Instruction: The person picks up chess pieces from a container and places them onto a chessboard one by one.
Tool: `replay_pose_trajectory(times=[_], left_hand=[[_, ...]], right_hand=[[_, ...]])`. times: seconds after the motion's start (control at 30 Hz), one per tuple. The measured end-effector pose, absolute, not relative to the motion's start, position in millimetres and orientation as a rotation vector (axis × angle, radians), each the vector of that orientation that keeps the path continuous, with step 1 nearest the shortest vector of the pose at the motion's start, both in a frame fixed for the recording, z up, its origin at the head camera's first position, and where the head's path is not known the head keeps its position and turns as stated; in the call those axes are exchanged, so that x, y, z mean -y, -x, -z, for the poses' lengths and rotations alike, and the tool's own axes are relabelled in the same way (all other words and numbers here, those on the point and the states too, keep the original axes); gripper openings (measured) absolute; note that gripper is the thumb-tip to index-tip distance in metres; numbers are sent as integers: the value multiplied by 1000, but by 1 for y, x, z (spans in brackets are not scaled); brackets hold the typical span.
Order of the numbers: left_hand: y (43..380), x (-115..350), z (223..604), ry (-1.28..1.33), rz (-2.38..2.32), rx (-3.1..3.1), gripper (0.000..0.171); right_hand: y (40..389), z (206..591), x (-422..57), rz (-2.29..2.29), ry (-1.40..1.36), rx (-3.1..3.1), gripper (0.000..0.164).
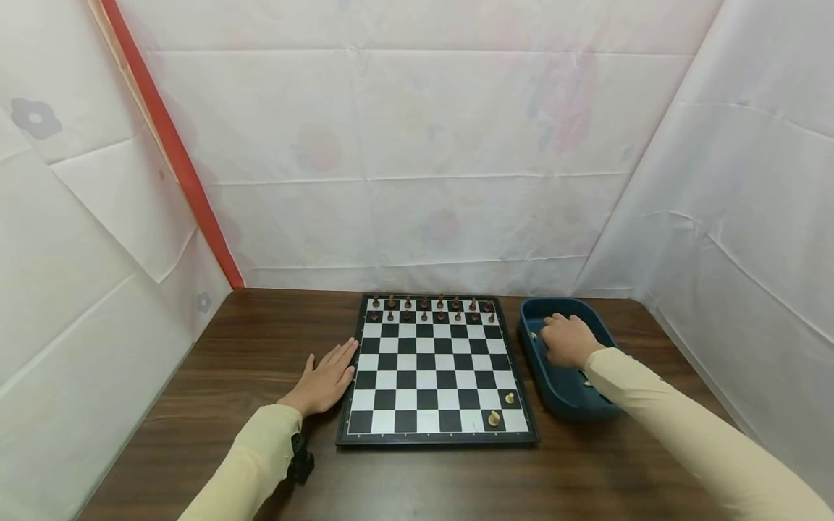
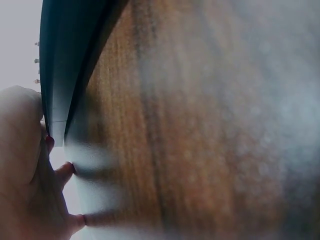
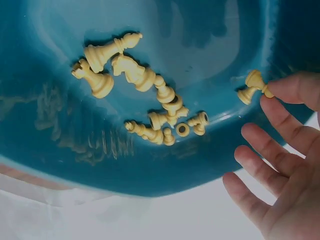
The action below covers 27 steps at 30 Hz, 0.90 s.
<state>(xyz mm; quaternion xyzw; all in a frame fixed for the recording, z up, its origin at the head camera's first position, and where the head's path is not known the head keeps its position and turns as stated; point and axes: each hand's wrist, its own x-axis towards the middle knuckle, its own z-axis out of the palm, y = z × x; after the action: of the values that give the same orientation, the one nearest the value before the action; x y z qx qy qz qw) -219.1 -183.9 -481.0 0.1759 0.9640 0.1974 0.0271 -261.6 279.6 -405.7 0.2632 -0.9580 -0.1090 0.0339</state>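
A black-and-white chessboard [image 1: 426, 380] lies on the wooden table. My left hand [image 1: 323, 380] is laid flat beside it, straight fingertips at the board's left edge. Inside the blue tray [image 1: 546, 387], my right hand [image 1: 567, 341] pinches a cream pawn [image 3: 254, 78] between thumb and index finger; the other fingers spread loosely. Another cream piece [image 3: 244, 95] lies right by that pawn. Farther along the tray floor is a loose line of cream pieces, including a knight [image 3: 131, 70], a bishop [image 3: 107, 51] and a rook [image 3: 94, 81].
Dark brown chess pieces [image 1: 424, 316] fill the board's two far rows. Two cream pieces stand near its front right corner, a smaller one [image 1: 510, 398] and a larger one [image 1: 494, 418]. White cloth [image 1: 417, 145] hangs behind and on both sides of the table.
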Motion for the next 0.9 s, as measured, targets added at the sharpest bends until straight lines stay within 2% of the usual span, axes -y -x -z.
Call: replay_pose_trajectory(times=[0.57,0.9], left_hand=[[219,183,479,-545,-617,-2972,53],[218,183,478,-544,-618,-2976,53]], right_hand=[[234,364,-274,245,-925,2773,27],[224,359,-242,286,-989,2718,27]])
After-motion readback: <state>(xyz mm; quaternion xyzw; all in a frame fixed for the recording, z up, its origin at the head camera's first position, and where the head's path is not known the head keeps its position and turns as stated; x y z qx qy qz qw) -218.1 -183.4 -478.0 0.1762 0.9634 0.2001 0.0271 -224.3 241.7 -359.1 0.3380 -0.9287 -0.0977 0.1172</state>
